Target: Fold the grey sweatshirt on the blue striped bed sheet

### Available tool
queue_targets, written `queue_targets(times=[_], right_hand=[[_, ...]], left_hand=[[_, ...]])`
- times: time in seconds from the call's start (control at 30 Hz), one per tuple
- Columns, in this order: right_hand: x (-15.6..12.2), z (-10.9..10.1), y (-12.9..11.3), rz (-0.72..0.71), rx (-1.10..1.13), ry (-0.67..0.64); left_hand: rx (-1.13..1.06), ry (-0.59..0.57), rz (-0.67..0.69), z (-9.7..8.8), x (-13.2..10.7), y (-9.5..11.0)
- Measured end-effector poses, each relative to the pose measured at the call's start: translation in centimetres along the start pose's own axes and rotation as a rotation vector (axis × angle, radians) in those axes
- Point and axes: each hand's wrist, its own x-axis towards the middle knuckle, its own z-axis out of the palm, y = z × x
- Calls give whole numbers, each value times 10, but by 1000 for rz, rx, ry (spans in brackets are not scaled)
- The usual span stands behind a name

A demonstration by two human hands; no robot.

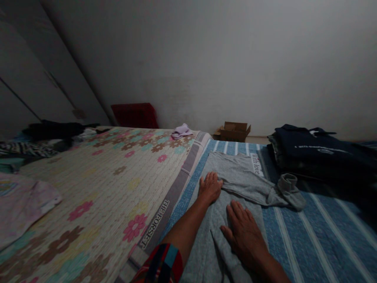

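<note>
A grey garment (235, 196) lies spread along the blue striped bedding. One long sleeve or leg of it reaches out to the right and ends in a bunched cuff (288, 184); which of the two it is, I cannot tell. My left hand (210, 186) rests flat on the upper part of the cloth, by a fold. Lower down and to the right, my right hand (244, 232) lies over the same garment with its fingers stretched out. Near the bottom of the view, a dark gap parts the grey fabric.
Dark folded clothes (318, 153) are stacked on the right. On the floral mat (112, 196) to the left lie a pink garment (26, 204), a small lilac cloth (182, 131) and a dark clothes pile (59, 131). By the wall stand an open cardboard box (234, 131) and a red object (135, 115).
</note>
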Motion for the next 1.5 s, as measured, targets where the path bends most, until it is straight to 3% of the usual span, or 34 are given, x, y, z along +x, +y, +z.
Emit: queue_targets(times=[0.23,0.4,0.6,0.73,0.93,1.5], right_hand=[[1,1,0,2,-9,3],[1,0,0,1,-13,2],[2,6,2,-10,-15,23],[1,8,3,-9,-20,29],[2,4,1,-7,-26,11],[1,6,2,-24,-20,41]], left_hand=[[-6,-24,-10,0,2,0],[-61,-98,-7,-12,7,-2],[-61,-29,2,-26,31,-3],[-63,-19,-24,-16,45,1],[-70,-73,-20,2,46,5],[-49,-78,-26,6,48,5]])
